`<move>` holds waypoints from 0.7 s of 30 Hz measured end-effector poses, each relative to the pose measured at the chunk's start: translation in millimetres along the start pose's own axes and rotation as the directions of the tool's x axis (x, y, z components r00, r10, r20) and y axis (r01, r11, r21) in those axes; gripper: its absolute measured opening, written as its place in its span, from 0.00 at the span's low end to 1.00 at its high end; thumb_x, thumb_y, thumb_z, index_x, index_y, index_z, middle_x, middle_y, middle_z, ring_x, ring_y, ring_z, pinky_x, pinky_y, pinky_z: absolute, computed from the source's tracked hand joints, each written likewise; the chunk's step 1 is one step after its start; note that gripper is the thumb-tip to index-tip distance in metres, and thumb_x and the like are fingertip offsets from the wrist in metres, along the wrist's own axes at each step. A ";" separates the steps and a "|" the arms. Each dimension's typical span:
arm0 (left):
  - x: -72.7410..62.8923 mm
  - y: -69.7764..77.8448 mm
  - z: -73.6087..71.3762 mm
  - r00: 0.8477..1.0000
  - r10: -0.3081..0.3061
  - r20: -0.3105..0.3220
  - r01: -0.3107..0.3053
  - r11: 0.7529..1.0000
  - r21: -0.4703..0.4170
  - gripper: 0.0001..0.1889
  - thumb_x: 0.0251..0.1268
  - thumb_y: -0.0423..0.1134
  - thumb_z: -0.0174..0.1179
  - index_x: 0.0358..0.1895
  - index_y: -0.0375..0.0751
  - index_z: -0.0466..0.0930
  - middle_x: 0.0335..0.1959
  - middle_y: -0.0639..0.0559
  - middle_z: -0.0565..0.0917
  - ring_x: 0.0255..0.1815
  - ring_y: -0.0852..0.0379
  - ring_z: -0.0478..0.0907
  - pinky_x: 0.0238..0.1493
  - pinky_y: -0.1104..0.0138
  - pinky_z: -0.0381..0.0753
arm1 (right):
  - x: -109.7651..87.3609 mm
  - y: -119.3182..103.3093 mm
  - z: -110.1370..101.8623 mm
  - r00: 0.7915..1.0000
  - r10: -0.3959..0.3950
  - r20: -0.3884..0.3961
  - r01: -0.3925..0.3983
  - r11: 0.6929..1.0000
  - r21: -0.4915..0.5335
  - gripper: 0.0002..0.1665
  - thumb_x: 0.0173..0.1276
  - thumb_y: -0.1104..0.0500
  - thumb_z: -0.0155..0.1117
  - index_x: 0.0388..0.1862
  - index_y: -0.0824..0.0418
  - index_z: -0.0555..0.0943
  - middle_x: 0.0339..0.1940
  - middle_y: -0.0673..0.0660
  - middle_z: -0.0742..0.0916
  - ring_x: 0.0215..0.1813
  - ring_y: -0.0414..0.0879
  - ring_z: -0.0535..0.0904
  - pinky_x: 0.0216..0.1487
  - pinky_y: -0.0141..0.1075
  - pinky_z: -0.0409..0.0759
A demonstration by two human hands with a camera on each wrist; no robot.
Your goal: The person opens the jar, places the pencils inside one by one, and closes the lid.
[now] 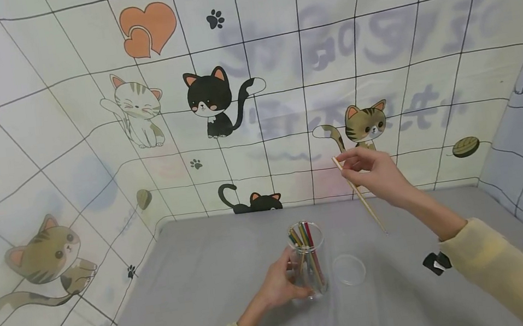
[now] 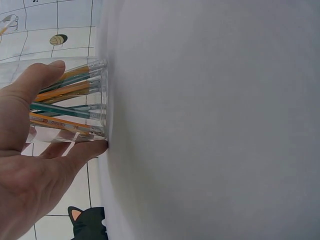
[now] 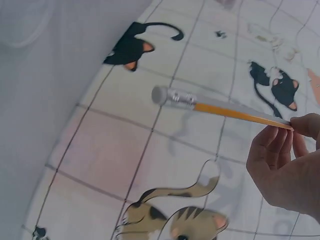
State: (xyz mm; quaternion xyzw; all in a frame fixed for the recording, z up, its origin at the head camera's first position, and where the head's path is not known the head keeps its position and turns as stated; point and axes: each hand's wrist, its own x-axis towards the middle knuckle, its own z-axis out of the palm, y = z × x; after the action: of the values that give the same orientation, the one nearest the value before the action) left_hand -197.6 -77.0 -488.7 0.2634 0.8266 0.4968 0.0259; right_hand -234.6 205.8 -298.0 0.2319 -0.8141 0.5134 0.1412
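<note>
My left hand (image 1: 277, 285) grips a clear jar (image 1: 318, 283) low on its side, thumb and fingers around it, the jar upright on the table. Several coloured pencils (image 1: 303, 234) stand inside it. Seen from the left wrist, yellow-orange and green pencils (image 2: 62, 95) have their eraser ends down at the jar's base. Up and to the right of the jar, my right hand (image 1: 379, 174) pinches a yellow pencil (image 1: 365, 201) near its upper end. It slants down, and the right wrist view shows its pale eraser (image 3: 160, 95) and metal band at the far end from the fingertips.
A clear round lid (image 1: 349, 270) lies on the grey table (image 1: 198, 287) just right of the jar. Behind the table and along both sides hangs a white gridded cloth (image 1: 285, 154) printed with cats, paw prints and hearts.
</note>
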 end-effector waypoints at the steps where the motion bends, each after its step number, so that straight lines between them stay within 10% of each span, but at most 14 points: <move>1: 0.1 -0.3 0.0 1.000 0.002 0.000 -0.002 1.000 0.001 0.48 0.38 0.27 0.81 0.67 0.48 0.65 0.52 0.46 0.77 0.55 0.40 0.78 0.48 0.65 0.82 | 1.8 -4.3 2.5 1.000 -0.005 0.000 0.005 1.000 0.025 0.17 0.71 0.66 0.64 0.57 0.67 0.79 0.40 0.59 0.82 0.39 0.41 0.81 0.34 0.32 0.81; 21: -0.8 0.3 -1.0 1.000 0.011 0.000 -0.011 1.000 0.007 0.49 0.38 0.28 0.81 0.68 0.47 0.64 0.52 0.47 0.77 0.55 0.41 0.78 0.47 0.66 0.82 | 28.7 -42.7 43.6 0.998 -0.046 -0.034 0.053 0.957 0.286 0.18 0.70 0.69 0.62 0.59 0.69 0.77 0.38 0.59 0.82 0.35 0.44 0.79 0.37 0.35 0.83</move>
State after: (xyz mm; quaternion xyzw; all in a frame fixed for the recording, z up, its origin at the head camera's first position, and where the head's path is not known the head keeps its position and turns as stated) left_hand -197.1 -78.1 -488.1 0.2682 0.8268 0.4939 0.0223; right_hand -236.4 144.2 -270.5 0.2632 -0.7231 0.6252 0.1300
